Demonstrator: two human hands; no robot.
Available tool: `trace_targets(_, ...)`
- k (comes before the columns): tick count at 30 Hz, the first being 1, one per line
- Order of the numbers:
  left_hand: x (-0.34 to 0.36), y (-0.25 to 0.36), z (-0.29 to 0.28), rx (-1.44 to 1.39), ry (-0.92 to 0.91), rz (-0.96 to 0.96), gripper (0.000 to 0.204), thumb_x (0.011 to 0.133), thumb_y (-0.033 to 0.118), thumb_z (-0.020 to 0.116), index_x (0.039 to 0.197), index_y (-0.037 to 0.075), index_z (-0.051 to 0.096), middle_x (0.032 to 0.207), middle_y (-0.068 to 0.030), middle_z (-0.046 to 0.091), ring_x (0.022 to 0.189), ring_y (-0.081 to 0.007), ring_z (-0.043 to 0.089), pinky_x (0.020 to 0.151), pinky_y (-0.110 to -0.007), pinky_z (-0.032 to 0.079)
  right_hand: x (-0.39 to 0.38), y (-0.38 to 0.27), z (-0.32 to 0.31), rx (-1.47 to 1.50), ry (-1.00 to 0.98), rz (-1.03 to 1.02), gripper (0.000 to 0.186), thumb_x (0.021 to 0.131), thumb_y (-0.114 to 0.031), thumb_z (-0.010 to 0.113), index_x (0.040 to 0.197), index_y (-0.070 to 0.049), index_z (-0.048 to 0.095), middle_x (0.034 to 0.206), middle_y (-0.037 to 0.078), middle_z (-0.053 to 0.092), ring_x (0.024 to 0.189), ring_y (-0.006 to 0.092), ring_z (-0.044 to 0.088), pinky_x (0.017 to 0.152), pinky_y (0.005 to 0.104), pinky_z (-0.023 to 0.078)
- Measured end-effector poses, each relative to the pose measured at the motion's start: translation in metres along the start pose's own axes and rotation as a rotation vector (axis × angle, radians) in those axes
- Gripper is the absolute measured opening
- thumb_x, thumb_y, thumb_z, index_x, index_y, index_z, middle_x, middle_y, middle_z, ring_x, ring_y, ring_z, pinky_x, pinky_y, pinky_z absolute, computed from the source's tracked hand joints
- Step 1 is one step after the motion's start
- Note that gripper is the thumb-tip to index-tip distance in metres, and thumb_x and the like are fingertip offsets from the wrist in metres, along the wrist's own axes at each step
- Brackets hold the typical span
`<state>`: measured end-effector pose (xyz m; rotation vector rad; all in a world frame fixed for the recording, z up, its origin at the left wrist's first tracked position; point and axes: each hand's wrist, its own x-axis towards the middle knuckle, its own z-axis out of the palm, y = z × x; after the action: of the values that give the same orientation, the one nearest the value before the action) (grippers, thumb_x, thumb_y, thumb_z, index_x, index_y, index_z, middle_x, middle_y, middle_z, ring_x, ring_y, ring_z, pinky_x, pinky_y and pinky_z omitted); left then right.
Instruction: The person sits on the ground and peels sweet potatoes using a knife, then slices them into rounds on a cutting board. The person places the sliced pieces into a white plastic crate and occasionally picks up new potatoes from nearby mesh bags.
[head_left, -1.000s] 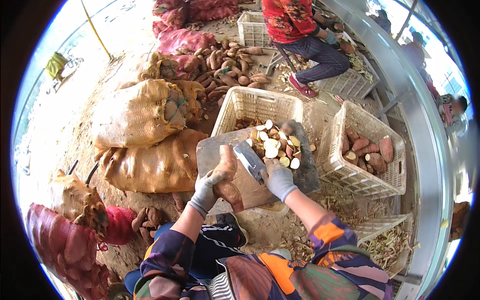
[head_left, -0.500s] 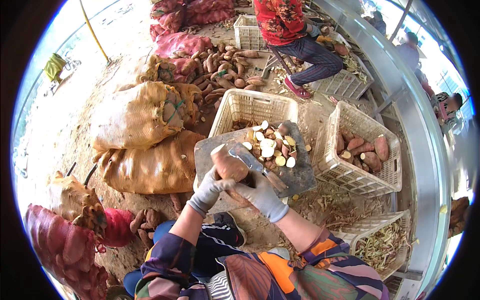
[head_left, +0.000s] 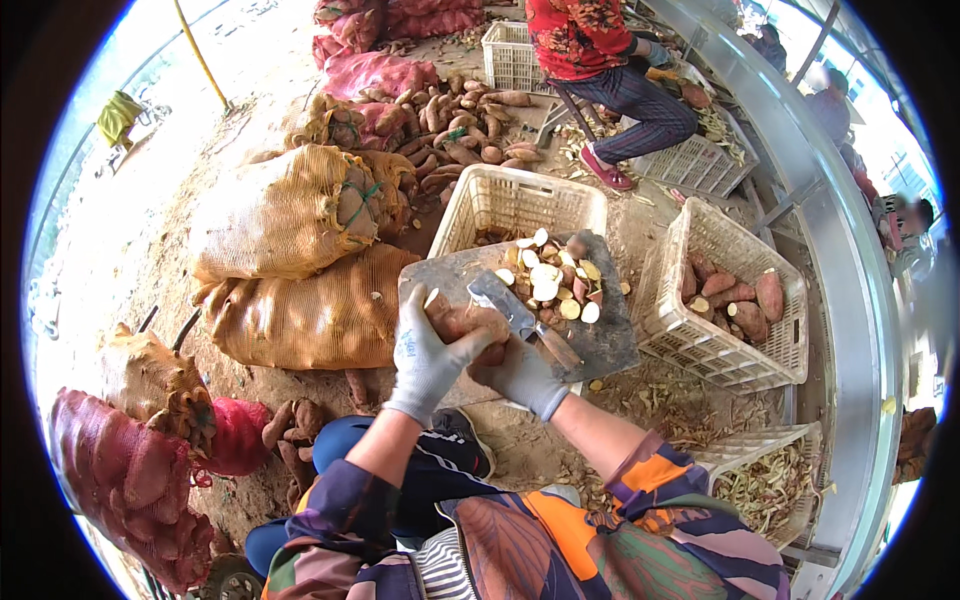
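Both of my gloved hands are at a reddish-brown sweet potato [head_left: 468,322] with a pale cut end, raised over the near left part of a dark board [head_left: 610,345]. My left hand [head_left: 425,355] wraps round its left side, thumb across the near side. My right hand [head_left: 525,375] is closed round its lower right end; the fingers are partly hidden, and I cannot tell whether a second piece is there. Just beyond lies a wide-bladed knife [head_left: 500,303] with a wooden handle [head_left: 558,350], touched by neither hand. Cut sweet potato pieces [head_left: 550,278] are heaped on the board's far side.
The board rests on a cream crate [head_left: 520,185]. To the right, another crate [head_left: 665,310] holds sweet potatoes; a lower one [head_left: 715,460] holds peelings. Full mesh sacks [head_left: 310,320] lie left, loose sweet potatoes [head_left: 455,125] beyond. A co-worker in red [head_left: 575,40] sits at the far side.
My left hand has shifted from the sweet potato's near end to its left side, its back now turned up. The sweet potato has tipped lower, its cut end less raised. The view has shifted slightly.
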<state>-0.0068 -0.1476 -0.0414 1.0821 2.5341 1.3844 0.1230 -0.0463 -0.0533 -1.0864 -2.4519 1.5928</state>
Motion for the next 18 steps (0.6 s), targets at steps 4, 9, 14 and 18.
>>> trace_targets(4,0.006,0.02,-0.023,0.733,-0.354,0.366,0.104,0.054,0.042,0.086,0.137,0.002,0.037,0.136,-0.018,0.044,0.131,-0.0341,0.037,0.11,-0.059,0.017,0.003,-0.011,-0.022,-0.448,0.048,-0.198,0.042,0.071,-0.029,0.07,0.098,0.001,0.058,0.09,0.021,0.066,0.08,0.036,0.066,0.072,0.0415,0.052)
trace_targets(9,-0.004,0.015,-0.009,0.435,-0.609,0.163,0.084,0.062,0.045,0.079,0.128,0.004,0.048,0.11,-0.0188,0.063,0.104,-0.0326,0.061,0.09,-0.043,0.045,-0.007,0.001,-0.017,-0.791,0.042,-0.363,0.039,0.076,-0.033,0.064,0.098,-0.001,0.058,0.083,0.017,0.068,0.08,0.0312,0.068,0.074,0.0433,0.048)
trace_targets(14,0.008,0.023,-0.011,0.349,-0.773,0.154,0.052,0.064,0.04,0.076,0.097,0.005,0.058,0.09,-0.0199,0.067,0.089,-0.0373,0.064,0.078,-0.042,0.05,-0.005,0.006,-0.035,-0.785,-0.11,-0.358,0.045,0.074,-0.035,0.066,0.096,0.003,0.056,0.077,0.019,0.068,0.075,0.0332,0.067,0.073,0.0405,0.049)
trace_targets(18,0.002,0.027,-0.011,0.303,-0.807,0.139,0.053,0.064,0.041,0.077,0.095,0.003,0.057,0.089,-0.0212,0.067,0.089,-0.0385,0.064,0.078,-0.044,0.05,-0.007,0.017,-0.04,-0.816,-0.109,-0.472,0.048,0.073,-0.035,0.066,0.098,0.005,0.057,0.077,0.02,0.068,0.075,0.0332,0.067,0.079,0.04,0.048)
